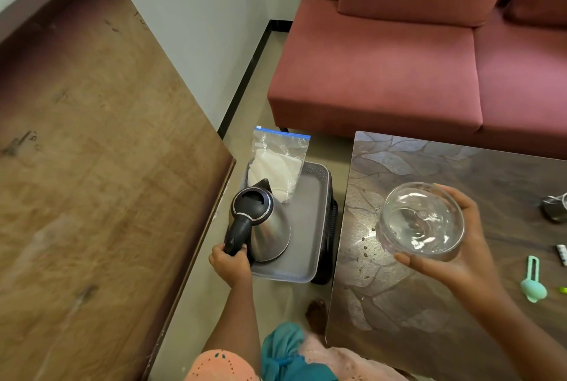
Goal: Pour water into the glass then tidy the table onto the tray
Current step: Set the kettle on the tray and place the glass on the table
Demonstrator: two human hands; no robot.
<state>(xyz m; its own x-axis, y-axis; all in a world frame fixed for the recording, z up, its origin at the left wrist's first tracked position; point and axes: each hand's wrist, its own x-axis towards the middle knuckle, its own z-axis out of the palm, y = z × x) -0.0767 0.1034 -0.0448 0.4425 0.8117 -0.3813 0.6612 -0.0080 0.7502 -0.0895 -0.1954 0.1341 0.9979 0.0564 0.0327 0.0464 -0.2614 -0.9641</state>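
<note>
A steel kettle (267,227) with a black lid and handle stands on a grey plastic tray (310,215) that sits on the floor between two tables. My left hand (230,262) is closed around the kettle's handle. A clear zip bag of white powder (277,163) leans at the tray's far end. My right hand (454,255) holds a clear glass bowl (422,221) with water in it, just above the dark patterned table (383,313). A few water drops lie on the table beside the bowl.
A teal measuring scoop (534,284), a small white item (562,253) and a metal object (554,209) lie at the table's right edge. A large wooden table (92,166) fills the left. A red sofa (399,68) stands behind.
</note>
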